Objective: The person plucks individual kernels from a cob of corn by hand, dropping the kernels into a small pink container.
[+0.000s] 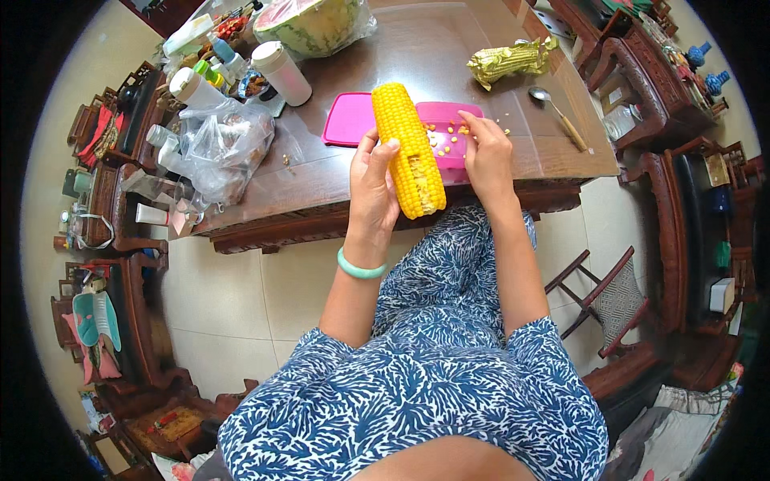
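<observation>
My left hand grips a yellow ear of corn, tilted over the table's near edge. A strip of kernels is gone from its lower end, baring the pale cob. Behind the corn sits a pink plastic container with loose kernels in it. My right hand hovers at the container's right side, thumb and forefinger apart, a few kernels showing by the fingertips. Left of the corn lies a bright pink lid, partly covered by the ear.
The dark wooden table also bears a husk-wrapped corn ear, a spoon, a cut watermelon, a white tumbler and a plastic bag. A folding stool stands at my right.
</observation>
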